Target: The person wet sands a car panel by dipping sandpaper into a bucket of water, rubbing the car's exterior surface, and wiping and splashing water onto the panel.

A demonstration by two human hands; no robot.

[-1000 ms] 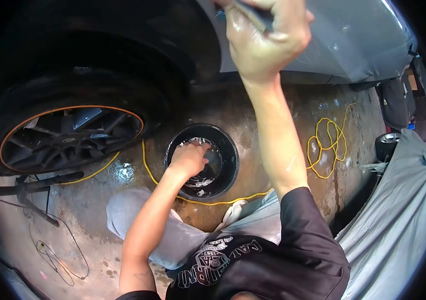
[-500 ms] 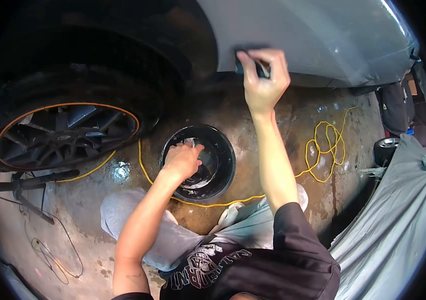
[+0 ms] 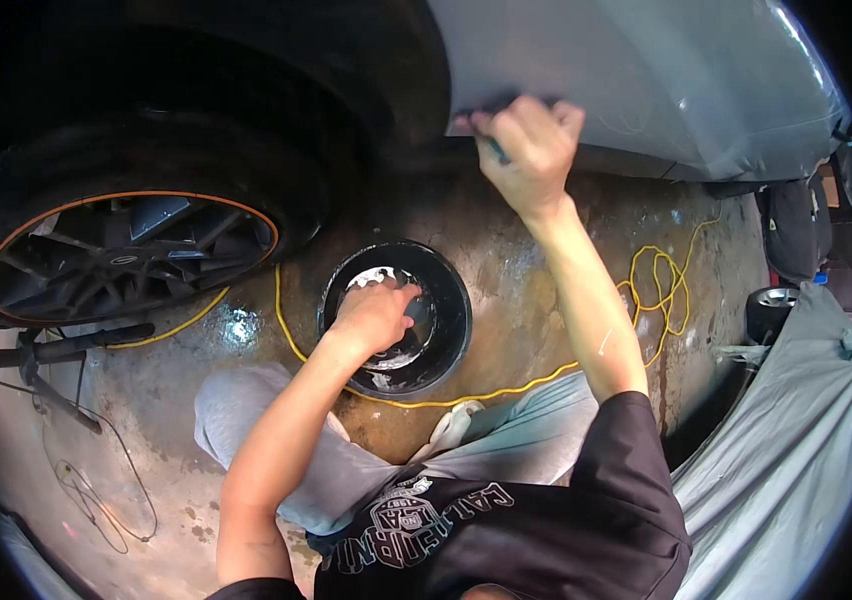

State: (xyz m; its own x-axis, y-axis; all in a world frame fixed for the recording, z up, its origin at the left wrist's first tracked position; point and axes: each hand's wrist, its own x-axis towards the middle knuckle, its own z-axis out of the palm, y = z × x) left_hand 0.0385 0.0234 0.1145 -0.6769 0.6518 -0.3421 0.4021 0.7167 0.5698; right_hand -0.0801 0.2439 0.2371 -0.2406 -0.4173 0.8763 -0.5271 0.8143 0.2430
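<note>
My right hand (image 3: 534, 150) is up against the lower edge of the grey car body panel (image 3: 626, 80), just right of the wheel arch. Its fingers are curled round a small dark block-like pad (image 3: 496, 150), mostly covered by the hand and blurred. Down in a round black bucket (image 3: 458, 325) on the floor is my left hand (image 3: 374, 318), with bent fingers. Whitish suds or wet material show around its fingertips, and whatever it grips is hidden. Dark water lies in the bucket.
A black wheel (image 3: 131, 258) with an orange rim line stands at left, near a dark jack-like stand (image 3: 66, 350). A yellow cord (image 3: 506, 398) runs round the bucket and coils at right. Grey sheeting (image 3: 786, 400) hangs at far right. The concrete floor (image 3: 216, 340) is wet.
My right hand has turned and tilted on the panel, its forearm swinging right, and the pad is now more covered. My left hand has stayed in the bucket with a slight shift.
</note>
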